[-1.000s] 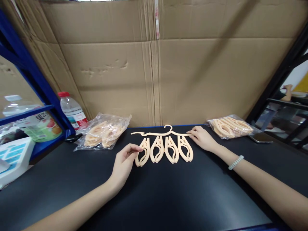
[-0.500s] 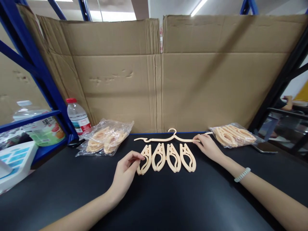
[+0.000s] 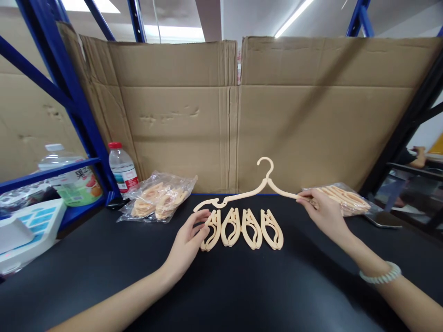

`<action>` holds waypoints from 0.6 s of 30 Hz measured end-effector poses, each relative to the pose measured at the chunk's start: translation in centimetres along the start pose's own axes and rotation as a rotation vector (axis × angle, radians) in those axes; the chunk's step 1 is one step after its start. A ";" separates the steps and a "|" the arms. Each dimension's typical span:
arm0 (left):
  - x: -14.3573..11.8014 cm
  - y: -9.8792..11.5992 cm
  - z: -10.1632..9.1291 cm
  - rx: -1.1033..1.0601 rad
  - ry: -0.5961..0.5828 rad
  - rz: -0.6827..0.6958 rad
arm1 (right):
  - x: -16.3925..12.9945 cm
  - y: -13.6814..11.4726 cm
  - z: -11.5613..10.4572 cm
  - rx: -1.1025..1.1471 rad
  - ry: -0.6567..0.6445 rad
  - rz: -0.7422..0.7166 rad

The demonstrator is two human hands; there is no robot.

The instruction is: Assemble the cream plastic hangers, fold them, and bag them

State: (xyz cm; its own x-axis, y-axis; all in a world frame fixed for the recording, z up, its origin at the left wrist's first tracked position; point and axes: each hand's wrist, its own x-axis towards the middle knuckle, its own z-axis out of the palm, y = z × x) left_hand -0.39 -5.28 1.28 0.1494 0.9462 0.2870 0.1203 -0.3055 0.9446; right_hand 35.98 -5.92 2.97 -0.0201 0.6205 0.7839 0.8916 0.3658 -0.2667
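Note:
In the head view, my right hand point(image 3: 323, 212) pinches the right arm of an unfolded cream clothes hanger point(image 3: 246, 195). That hanger is tilted, its hook pointing up and its left end low near my left hand point(image 3: 188, 240). My left hand is beside the leftmost folded hanger point(image 3: 215, 235), thumb and fingers apart and loosely curled; whether the fingertips touch it I cannot tell. Several folded hangers stand in a row on the black table, among them one in the middle point(image 3: 252, 229) and one at the right end point(image 3: 272, 229).
Clear plastic bags of folded hangers lie on the left point(image 3: 159, 198) and right point(image 3: 342, 196). A phone point(image 3: 386, 219) rests by the right bag. A red-capped bottle point(image 3: 123, 168), a larger bottle point(image 3: 74, 184) and a white-and-blue device point(image 3: 38, 226) are left. A cardboard wall point(image 3: 180, 124) closes the back.
My right hand has lifted the unfolded hanger's right side and moved it rightward, tilting it with the hook higher. My left hand stays by the leftmost folded hanger. The camera view has shifted slightly.

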 end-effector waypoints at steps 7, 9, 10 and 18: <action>-1.2 0.7 0.6 -0.014 -0.042 0.086 | -1.3 -4.0 -1.0 0.071 -0.174 -0.027; -1.5 0.8 0.6 0.065 -0.088 0.143 | -1.8 -4.8 -0.6 0.100 -0.224 -0.050; -1.5 0.8 0.6 0.120 -0.117 0.177 | -1.9 -5.1 -0.4 0.110 -0.236 -0.056; -1.1 0.2 0.4 0.178 -0.159 0.167 | -2.1 -4.9 -0.1 0.202 -0.273 -0.089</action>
State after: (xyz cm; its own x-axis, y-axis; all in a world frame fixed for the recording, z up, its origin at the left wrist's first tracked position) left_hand -0.15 -6.46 1.08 0.3320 0.8569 0.3944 0.2497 -0.4830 0.8393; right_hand 31.70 -9.09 2.69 -0.2379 0.7326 0.6377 0.7739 0.5397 -0.3313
